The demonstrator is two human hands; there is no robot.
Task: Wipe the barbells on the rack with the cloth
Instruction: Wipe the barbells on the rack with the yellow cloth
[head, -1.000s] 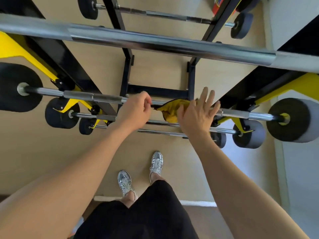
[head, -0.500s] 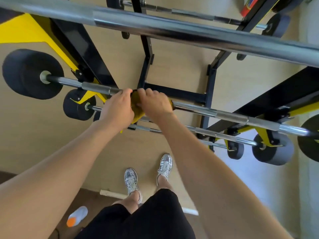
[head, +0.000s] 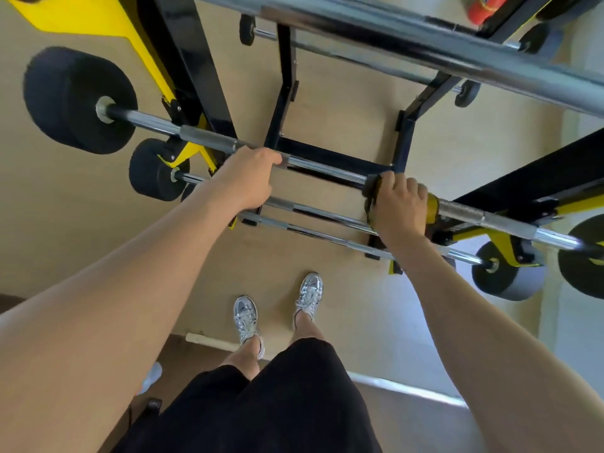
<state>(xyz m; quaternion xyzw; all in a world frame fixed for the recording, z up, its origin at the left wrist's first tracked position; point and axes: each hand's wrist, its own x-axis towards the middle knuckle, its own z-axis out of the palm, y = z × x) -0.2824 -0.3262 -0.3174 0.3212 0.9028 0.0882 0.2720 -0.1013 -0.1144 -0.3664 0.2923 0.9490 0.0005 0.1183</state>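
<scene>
Half a second before, both hands had been bunched together with the cloth at the left of the shaft. Since then the right hand (head: 400, 210) had slid well along to the right, and the left hand (head: 245, 179) had kept its place. The right fingers (head: 397, 185) were curled over the bar, clamping the cloth (head: 432, 208) round it. A yellow fold showed at the outer side of the palm and a shadowed edge at the inner side. The left fingers (head: 265, 158) were closed round the bare steel, seemingly steadying it.

I judged that one pass over the smooth middle of this barbell (head: 327, 170) had been made, and that the ends and the other bars were still to do.

The cloth looked soft, thin and crumpled. The shaft was a polished chrome rod, bright and slick in the centre. Just beyond the cloth it turned to a dull, cross-hatched knurled section (head: 464, 212), likely to drag on the fabric. Its black end plates (head: 78, 99) were thick, matt discs.

Below lay two thinner chrome barbells (head: 313, 213) on the black and yellow painted steel rack (head: 196, 70). Farthest down was the pale wood-look floor (head: 343, 103).
</scene>
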